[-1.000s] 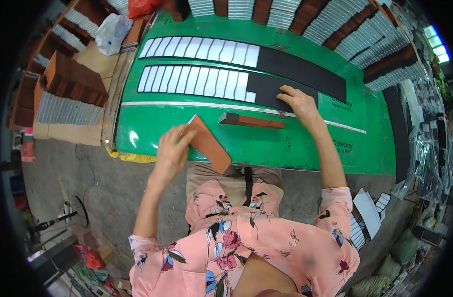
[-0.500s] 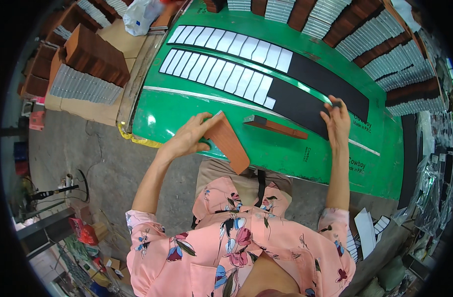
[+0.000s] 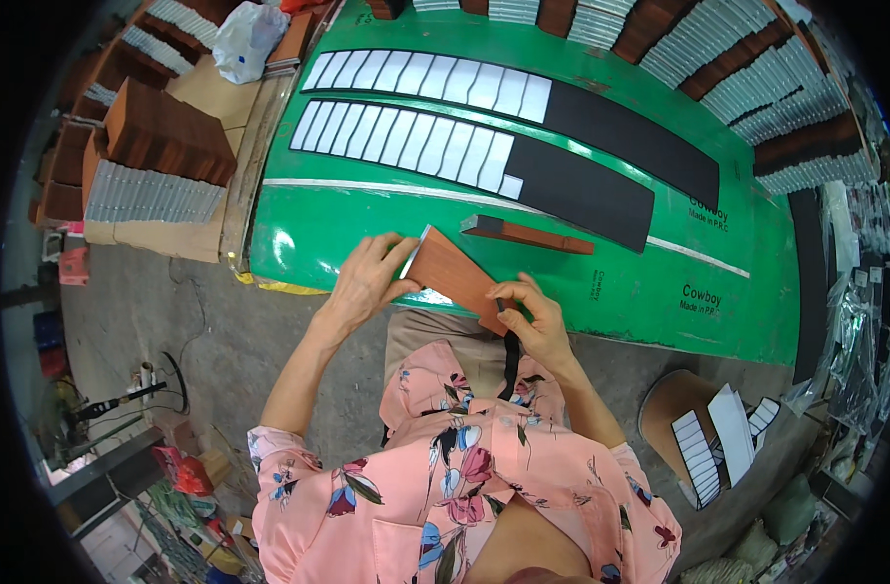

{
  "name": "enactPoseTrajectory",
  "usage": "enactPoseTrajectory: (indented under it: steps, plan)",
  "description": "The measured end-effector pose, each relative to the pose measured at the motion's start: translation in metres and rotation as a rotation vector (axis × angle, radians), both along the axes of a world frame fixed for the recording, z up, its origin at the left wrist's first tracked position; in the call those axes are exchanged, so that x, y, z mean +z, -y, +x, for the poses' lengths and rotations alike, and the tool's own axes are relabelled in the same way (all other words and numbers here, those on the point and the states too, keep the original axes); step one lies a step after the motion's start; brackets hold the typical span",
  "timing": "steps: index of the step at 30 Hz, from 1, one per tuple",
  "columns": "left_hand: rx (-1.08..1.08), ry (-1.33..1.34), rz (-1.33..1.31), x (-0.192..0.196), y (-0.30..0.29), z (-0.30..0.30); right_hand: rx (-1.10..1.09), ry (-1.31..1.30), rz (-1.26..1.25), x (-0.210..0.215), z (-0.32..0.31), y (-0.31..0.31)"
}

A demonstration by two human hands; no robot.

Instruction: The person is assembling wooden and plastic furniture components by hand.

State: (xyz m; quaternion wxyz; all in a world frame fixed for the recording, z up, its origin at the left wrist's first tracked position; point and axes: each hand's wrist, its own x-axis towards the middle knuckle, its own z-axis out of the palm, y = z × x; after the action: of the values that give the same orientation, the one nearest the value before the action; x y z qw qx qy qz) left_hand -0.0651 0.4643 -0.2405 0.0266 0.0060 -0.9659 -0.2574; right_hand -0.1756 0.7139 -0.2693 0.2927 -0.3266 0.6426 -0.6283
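A brown board (image 3: 450, 272) is held over the table's (image 3: 338, 219) near edge, seven o'clock. Left hand (image 3: 365, 277) pinches its nine-o'clock side; right hand (image 3: 536, 318) pinches a dark pad (image 3: 503, 306) at four o'clock. Board seems stiff, light, slightly slippery: best gripped by edges.

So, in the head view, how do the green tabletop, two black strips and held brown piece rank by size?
Largest: green tabletop
Middle: far black strip, near black strip (too alike)
Smallest: held brown piece

brown board (image 3: 453, 273) partly hidden by fingers (image 3: 400, 255), far stacks (image 3: 516, 11) cut off
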Motion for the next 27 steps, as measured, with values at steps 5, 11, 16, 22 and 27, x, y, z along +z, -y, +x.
enactPoseTrajectory:
  steps: [5,11,16,22,27]
  plan:
    - [0.009,0.057,0.131,-0.012,-0.032,0.014,-0.106,-0.196,0.065,-0.012,0.018,-0.023]
    - [0.122,-0.034,0.446,-0.033,-0.054,0.026,-0.474,0.299,-0.271,-0.014,0.035,-0.024]
    - [0.14,-0.201,0.399,-0.02,-0.062,0.01,-0.608,0.428,-0.369,-0.003,0.0,-0.03]
    - [0.23,-0.449,0.38,-0.022,-0.079,-0.043,-0.556,-0.005,-0.188,0.039,-0.031,-0.024]
    - [0.274,-0.4,0.602,-0.037,-0.081,-0.052,-0.286,-0.805,0.128,0.064,-0.039,-0.006]
